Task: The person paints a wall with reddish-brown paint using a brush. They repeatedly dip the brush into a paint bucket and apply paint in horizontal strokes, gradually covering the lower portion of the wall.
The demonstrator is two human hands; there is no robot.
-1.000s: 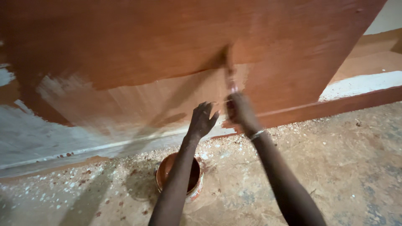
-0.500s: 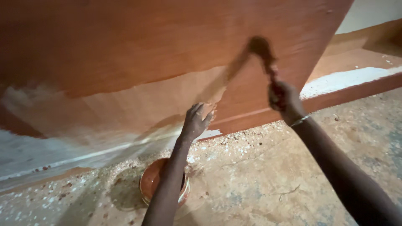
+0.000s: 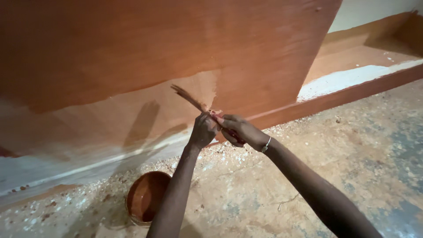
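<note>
A large wooden panel [image 3: 132, 53] leans in front of me, its upper part stained dark reddish brown and its lower band pale and bare. My right hand [image 3: 240, 131] grips a paintbrush [image 3: 194, 102] whose bristles point up-left and touch the pale band. My left hand [image 3: 203, 130] rests right beside it, fingers against the panel and the brush's handle. A round tin of brown stain [image 3: 145, 198] stands on the floor below my left forearm.
The concrete floor [image 3: 343, 150] is littered with pale chips and dust along the panel's foot. At the right, a brown-painted skirting [image 3: 352, 94] runs along a wall with a white patch above it.
My right hand has swung the brush from the upper right back down-left onto the pale band, beside my left hand. The view has shifted closer.
</note>
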